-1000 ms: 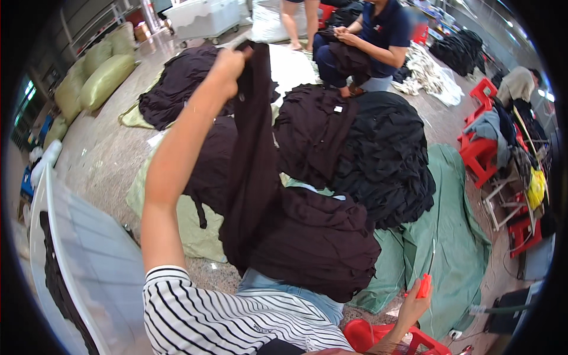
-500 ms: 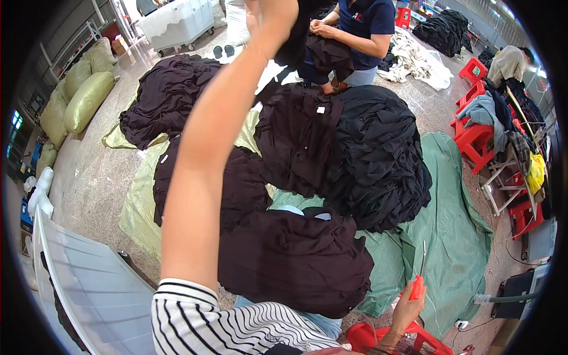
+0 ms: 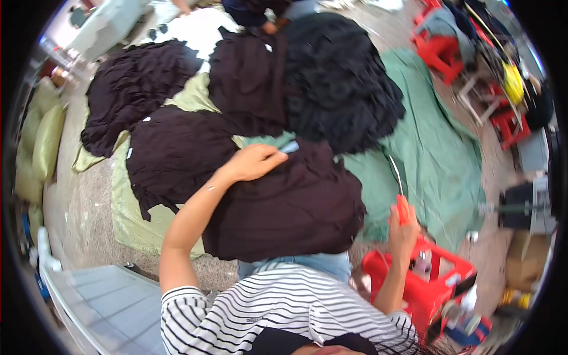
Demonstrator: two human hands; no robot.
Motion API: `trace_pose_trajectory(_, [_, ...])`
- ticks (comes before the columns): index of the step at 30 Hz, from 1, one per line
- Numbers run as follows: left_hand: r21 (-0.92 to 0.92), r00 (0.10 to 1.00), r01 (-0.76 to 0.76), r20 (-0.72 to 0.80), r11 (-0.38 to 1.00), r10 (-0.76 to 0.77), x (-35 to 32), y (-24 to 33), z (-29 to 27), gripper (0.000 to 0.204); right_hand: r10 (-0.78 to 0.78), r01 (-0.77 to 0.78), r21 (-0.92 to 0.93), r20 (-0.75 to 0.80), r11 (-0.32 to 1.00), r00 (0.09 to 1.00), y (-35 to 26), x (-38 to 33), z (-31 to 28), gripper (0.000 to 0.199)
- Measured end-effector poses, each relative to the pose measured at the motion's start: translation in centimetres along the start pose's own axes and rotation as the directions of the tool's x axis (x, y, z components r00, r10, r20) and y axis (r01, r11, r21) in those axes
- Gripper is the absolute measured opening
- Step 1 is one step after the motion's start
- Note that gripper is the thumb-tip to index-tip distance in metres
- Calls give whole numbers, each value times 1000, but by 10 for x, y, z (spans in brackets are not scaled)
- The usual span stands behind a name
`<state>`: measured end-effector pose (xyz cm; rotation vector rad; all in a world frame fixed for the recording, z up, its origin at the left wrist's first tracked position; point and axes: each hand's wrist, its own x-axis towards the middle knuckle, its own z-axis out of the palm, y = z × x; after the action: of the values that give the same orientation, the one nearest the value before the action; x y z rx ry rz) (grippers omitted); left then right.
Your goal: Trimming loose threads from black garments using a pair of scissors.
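Note:
A dark maroon garment (image 3: 284, 204) lies spread over my lap, above my light blue jeans. My left hand (image 3: 253, 161) reaches across its upper left edge, fingers stretched out and somewhat blurred. Its fingertips are at a small light blue piece (image 3: 289, 147) by the garment's top; I see no clear grip on it. At the garment's right, my right hand (image 3: 404, 232) is closed round the red handle of a tool (image 3: 403, 207) with a long thin metal shaft, pointing away from me. The tool's exact kind is unclear.
Maroon garment piles (image 3: 177, 145) lie ahead and left; a black pile (image 3: 340, 83) is farther right. Green sheeting (image 3: 435, 154) covers floor at right. A red stool (image 3: 452, 269) stands beside my right arm, a pale bin (image 3: 97, 299) at lower left. Another person's hand (image 3: 270, 28) shows at far centre.
My left arm has come down from high at the far centre to the lap garment's upper edge. My right hand still holds the red-handled tool. The view has tilted down.

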<state>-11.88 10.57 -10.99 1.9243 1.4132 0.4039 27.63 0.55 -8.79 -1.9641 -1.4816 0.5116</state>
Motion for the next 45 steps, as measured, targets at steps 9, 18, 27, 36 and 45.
trace_pose_trajectory(9, [27,928,108,-362,994,-91,-83,10,-6,29,-54,54,-55,10,997,999,3,-29,-12,28])
trace_pose_trajectory(18, [497,780,-79,-509,864,364,-110,84,35,38,5,0,-51,94,999,996,27,-46,-6,32])
trace_pose_trajectory(27, [51,823,-271,-505,961,259,-146,83,69,17,-58,55,30,129,998,990,-1,-27,6,27])
trace_pose_trajectory(36, [80,913,-303,-260,950,313,-195,96,84,22,-379,377,-38,-52,925,924,-9,-18,25,28])
trace_pose_trajectory(45, [264,807,-10,-567,964,164,-164,78,68,45,-329,322,108,53,940,943,-99,19,63,44])
